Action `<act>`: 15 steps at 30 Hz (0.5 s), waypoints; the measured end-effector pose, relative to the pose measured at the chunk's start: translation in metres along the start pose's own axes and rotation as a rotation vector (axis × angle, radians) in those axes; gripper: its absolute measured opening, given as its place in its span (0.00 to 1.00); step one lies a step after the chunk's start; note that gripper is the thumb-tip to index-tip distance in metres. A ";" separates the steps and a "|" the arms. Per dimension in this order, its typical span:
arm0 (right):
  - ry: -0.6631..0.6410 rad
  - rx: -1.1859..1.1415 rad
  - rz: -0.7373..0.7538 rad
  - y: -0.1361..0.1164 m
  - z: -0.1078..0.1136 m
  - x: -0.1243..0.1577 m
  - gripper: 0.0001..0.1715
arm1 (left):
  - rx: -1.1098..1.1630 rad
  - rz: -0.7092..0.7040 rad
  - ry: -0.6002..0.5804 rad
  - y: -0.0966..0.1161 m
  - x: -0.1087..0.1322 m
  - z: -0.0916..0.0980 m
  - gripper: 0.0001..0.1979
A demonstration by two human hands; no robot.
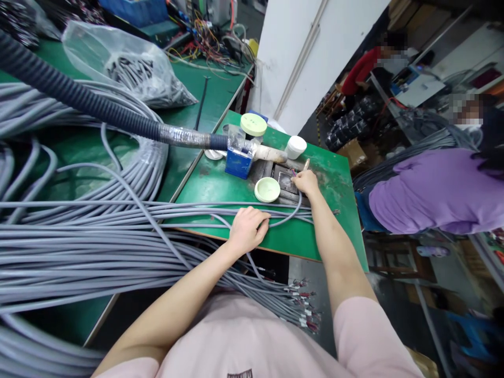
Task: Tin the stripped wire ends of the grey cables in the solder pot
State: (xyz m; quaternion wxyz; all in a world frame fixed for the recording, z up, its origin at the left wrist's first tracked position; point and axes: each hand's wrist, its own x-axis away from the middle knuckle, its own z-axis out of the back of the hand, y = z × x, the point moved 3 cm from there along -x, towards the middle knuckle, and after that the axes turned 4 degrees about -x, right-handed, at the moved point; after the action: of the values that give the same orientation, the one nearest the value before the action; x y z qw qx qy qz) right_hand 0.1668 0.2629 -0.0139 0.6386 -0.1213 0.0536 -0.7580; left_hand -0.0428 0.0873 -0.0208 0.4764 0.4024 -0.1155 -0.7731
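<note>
My left hand (247,229) rests on the green table (220,184) with its fingers curled round a grey cable (284,219) that loops toward my right hand. My right hand (305,182) pinches the end of that cable, whose thin coloured wires point into a dark metal tray (284,178). Beside the tray lies a pale green lid (266,189). Many long grey cables (118,247) stretch across from the left, their stripped ends hanging over the table's near edge (303,302).
A black corrugated hose (79,100) runs from the upper left to a nozzle over the tray. A blue tin (238,163), a green-lidded jar (253,126) and a white cup (295,146) stand behind. A person in purple (425,194) works at the right.
</note>
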 end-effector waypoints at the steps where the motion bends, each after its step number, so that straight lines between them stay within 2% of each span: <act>1: 0.004 -0.006 0.000 -0.001 0.000 0.000 0.10 | 0.002 0.001 0.001 0.000 0.000 0.000 0.08; 5: 0.052 -0.049 0.010 -0.001 0.010 0.006 0.12 | 0.012 0.014 0.014 -0.001 0.000 -0.001 0.08; 8: 0.109 -0.116 0.034 0.001 0.028 0.025 0.16 | 0.021 0.016 0.026 -0.001 0.000 -0.001 0.08; 13: 0.224 -0.507 0.201 0.006 0.064 0.089 0.19 | 0.048 0.031 0.008 -0.003 0.000 0.001 0.09; 15: 0.234 -0.629 0.234 0.008 0.072 0.120 0.20 | 0.146 0.059 0.018 -0.001 0.000 0.001 0.09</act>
State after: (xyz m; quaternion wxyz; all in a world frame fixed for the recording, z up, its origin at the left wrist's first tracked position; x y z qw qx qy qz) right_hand 0.1742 0.1494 0.0678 0.6421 -0.2174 0.3706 -0.6349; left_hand -0.0437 0.0878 -0.0205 0.4692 0.4396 -0.1791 -0.7447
